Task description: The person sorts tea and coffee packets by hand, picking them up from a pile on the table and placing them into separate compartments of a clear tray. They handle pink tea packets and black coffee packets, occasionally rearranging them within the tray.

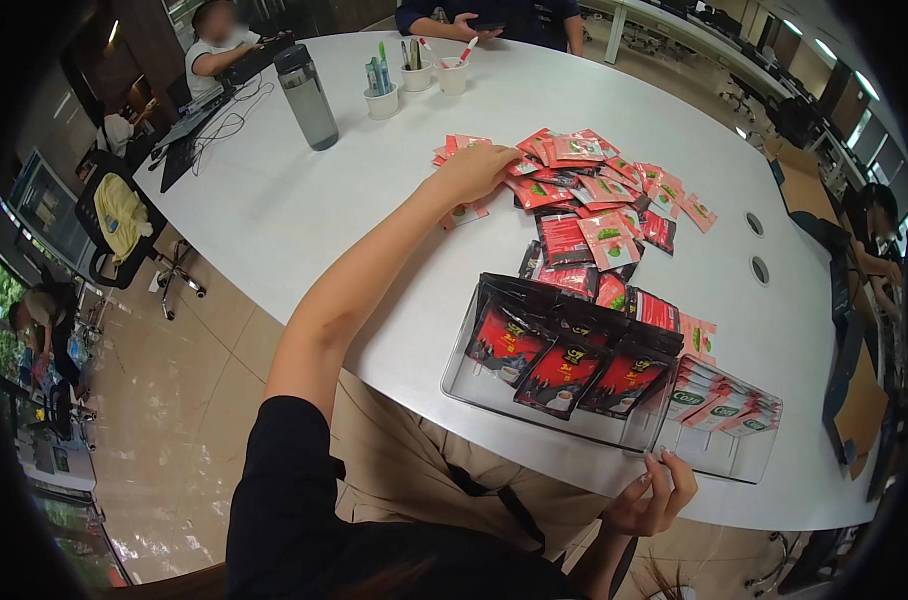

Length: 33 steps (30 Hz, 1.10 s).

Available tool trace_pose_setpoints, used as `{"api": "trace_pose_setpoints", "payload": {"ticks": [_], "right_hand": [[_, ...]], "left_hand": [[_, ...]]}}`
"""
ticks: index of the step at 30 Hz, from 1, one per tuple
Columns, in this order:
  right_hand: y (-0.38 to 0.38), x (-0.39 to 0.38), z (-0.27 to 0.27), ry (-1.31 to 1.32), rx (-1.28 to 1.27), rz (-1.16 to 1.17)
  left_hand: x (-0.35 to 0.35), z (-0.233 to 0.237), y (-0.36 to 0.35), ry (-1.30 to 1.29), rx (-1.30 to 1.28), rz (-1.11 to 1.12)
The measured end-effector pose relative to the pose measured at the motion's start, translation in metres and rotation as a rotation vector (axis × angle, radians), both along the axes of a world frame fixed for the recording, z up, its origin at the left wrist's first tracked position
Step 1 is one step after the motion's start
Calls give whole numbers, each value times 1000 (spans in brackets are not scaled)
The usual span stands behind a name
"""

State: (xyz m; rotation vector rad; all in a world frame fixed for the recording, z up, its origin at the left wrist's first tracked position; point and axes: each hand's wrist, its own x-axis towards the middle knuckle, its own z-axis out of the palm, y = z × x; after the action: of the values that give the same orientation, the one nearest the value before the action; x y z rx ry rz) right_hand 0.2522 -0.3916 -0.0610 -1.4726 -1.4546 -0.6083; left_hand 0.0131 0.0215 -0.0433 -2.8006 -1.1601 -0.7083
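Note:
A loose pile of pink sachets [606,228] and red-and-black coffee packets [562,240] lies on the white table. My left hand [477,172] reaches to the pile's left edge, its fingers bent over the sachets; what they hold, if anything, is hidden. Nearer to me stands a clear divided box [629,440]. Black-and-red coffee packets [564,375] fill its left compartment, and pink-and-white Cozy sachets [719,405] stand in part of the right one. My right hand [659,492] is at the box's front edge beside the divider, fingers curled and apart, with nothing visible in them.
A tumbler [307,100] and white cups of pens [382,102] stand at the table's far left. Two round holes [759,270] are in the tabletop at right, beside open cardboard boxes [859,400]. Other people sit around the far edge, one holding a phone [486,27].

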Motion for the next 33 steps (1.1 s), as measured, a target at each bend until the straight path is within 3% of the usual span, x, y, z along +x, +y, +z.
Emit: {"api": "trace_pose_setpoints", "payload": {"ticks": [8, 18, 21, 24, 27, 31, 33], "right_hand": [[-3, 0, 1, -19, -29, 25], [-5, 1, 0, -5, -20, 16], [-4, 1, 0, -12, -14, 22], [-3, 2, -2, 3, 3, 34], [-2, 2, -2, 5, 17, 39], [-2, 3, -2, 1, 15, 49], [-3, 2, -2, -11, 4, 48]], "left_hand": [[0, 11, 4, 88, -179, -53], [6, 25, -1, 254, 27, 75], [-8, 23, -6, 50, 136, -33], [-20, 32, -14, 4, 132, -24], [-32, 39, -23, -203, -46, 15], [-47, 31, -34, -627, -76, 9], [-41, 43, -70, -928, -222, 1]]}}
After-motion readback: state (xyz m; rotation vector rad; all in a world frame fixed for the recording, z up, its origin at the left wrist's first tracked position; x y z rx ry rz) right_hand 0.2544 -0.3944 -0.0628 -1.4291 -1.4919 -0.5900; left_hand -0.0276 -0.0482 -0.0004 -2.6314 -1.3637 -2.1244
